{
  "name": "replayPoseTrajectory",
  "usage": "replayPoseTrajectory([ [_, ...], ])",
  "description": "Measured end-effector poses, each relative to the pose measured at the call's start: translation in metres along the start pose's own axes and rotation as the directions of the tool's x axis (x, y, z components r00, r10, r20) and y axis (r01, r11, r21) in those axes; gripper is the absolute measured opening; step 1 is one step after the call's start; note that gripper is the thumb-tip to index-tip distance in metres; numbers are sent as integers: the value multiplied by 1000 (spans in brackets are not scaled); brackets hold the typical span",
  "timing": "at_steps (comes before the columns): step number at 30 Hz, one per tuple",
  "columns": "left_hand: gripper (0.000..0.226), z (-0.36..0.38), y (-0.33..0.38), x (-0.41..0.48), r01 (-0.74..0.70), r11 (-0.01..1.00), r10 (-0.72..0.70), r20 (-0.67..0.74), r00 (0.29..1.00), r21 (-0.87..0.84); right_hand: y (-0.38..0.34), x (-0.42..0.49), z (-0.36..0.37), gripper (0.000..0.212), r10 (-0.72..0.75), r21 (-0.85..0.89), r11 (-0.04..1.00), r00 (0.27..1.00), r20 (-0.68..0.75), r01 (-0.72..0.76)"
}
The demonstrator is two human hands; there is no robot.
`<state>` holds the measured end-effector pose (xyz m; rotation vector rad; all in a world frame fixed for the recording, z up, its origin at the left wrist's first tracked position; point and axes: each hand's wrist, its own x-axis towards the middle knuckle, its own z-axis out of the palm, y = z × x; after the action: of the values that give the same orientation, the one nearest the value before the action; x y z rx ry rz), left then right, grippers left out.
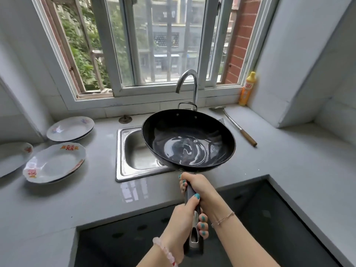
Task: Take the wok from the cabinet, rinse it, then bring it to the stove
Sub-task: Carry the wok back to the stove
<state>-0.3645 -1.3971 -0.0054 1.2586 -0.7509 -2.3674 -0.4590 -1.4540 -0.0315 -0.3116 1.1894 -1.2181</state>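
Note:
A black wok point(188, 139) hangs over the right half of the steel sink point(123, 151), held level with a film of water swirling in its bottom. Both hands grip its long dark handle. My right hand point(198, 187) holds the handle close to the bowl. My left hand point(185, 220) holds it lower down, near the metal hanging loop at the end. The chrome faucet point(189, 83) arches just behind the wok's far rim, and no water runs from it.
Several white plates point(55, 164) lie on the grey counter left of the sink. A metal spatula with a wooden handle point(235, 126) lies to the right, and a yellow detergent bottle point(246, 89) stands by the window. A dark floor opening lies below the counter edge.

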Motion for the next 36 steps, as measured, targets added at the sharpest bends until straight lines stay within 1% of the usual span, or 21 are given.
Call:
replayPoseTrajectory([
  [3, 37, -3, -12, -15, 10, 999, -13, 61, 998, 42, 8, -21, -3, 28, -28, 35, 999, 998, -62, 30],
  [7, 39, 5, -28, -25, 42, 993, -61, 172, 983, 111, 13, -53, -22, 31, -86, 48, 994, 979, -187, 97],
  [8, 39, 8, -33, -24, 32, 988, -60, 189, 980, 149, 13, -61, -28, 31, -107, 41, 992, 969, -223, 119],
  [10, 37, 15, -45, -20, -41, 964, -18, 216, 976, 264, 13, -78, -42, 33, -138, 40, 987, 949, -283, 156],
  [12, 36, 26, -55, -21, -93, 936, 2, 260, 965, 339, 11, -96, -57, 35, -164, 43, 981, 927, -337, 189],
  [17, 38, 68, -80, -30, -109, 888, -66, 358, 931, 447, 6, -144, -101, 37, -208, 61, 962, 860, -465, 266],
  [21, 40, 110, -106, -37, -133, 859, -106, 426, 899, 494, 2, -184, -142, 32, -241, 70, 940, 794, -559, 335],
  [24, 38, 144, -128, -42, -134, 845, -146, 465, 873, 518, -3, -216, -174, 30, -261, 68, 926, 756, -600, 373],
  [28, 36, 192, -157, -48, -115, 834, -210, 504, 838, 540, -11, -260, -218, 29, -314, 16, 906, 697, -644, 423],
  [30, 36, 214, -171, -55, -82, 837, -255, 518, 816, 541, -15, -281, -238, 25, -325, 15, 894, 671, -667, 448],
  [32, 37, 235, -183, -65, -33, 844, -312, 539, 783, 536, -15, -302, -258, 23, -325, 30, 878, 641, -695, 477],
  [36, 39, 269, -215, -81, -57, 804, -382, 587, 714, 592, -7, -347, -291, 27, -297, 63, 853, 581, -758, 519],
])
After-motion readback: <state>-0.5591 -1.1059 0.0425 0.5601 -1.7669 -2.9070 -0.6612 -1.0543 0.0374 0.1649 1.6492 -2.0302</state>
